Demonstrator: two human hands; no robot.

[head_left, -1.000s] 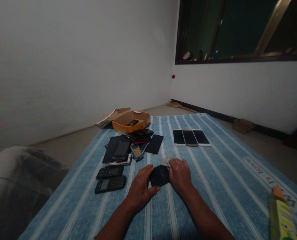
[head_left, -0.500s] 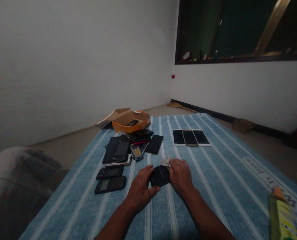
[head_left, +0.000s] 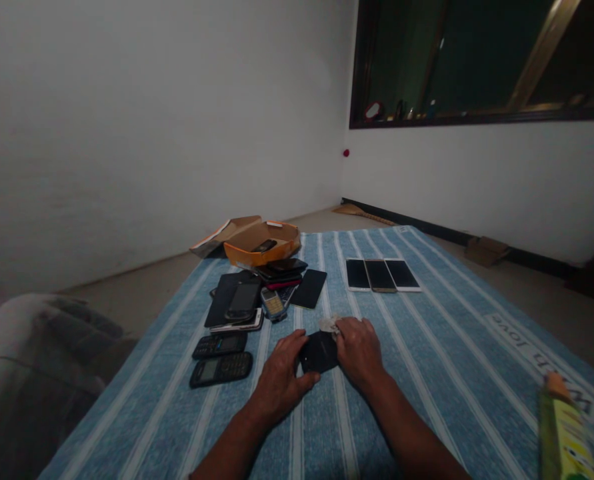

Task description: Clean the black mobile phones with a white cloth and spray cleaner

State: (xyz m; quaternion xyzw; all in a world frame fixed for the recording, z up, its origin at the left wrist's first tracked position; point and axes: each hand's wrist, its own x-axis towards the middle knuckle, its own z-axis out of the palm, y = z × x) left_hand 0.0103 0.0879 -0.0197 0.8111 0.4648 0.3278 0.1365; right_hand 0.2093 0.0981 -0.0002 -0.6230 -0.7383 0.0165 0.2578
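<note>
Holding: left hand [head_left: 285, 371], thumb and fingers closed about the left side of one flat black device [head_left: 319, 352], set over the striped blue cloth [head_left: 447, 347]; right hand [head_left: 359, 350], gripping one crumpled whitish wipe [head_left: 329, 325] at the device's right edge. Nearby left: two keypad phones [head_left: 221, 369]. Farther right: three smartphones [head_left: 381, 275], in a row.
</note>
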